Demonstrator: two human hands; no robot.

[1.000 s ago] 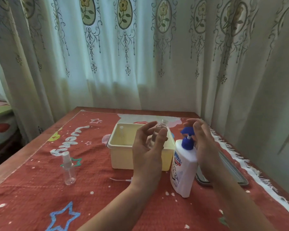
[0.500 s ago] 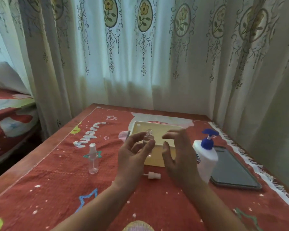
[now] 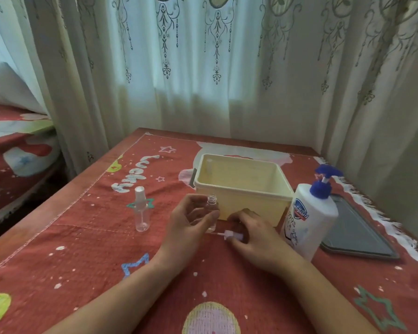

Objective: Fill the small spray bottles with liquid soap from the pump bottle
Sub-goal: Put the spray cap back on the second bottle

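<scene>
Clear plastic, light and likely slippery: our left hand point(image 3: 186, 220) grips the open bottle point(image 3: 212, 214) mid-body; our right hand point(image 3: 253, 233) pinches its spray head point(image 3: 231, 235).

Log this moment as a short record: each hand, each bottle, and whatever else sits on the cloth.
left hand: holds the uncapped spray bottle upright
right hand: pinches the loose spray head lying on the tablecloth
second spray bottle: capped, standing left of the hands, untouched
pump bottle: upright at right, blue pump on, untouched
cream tub: behind the hands
dark tray: flat, right of the pump bottle
soap level in small bottles: cannot tell
</scene>
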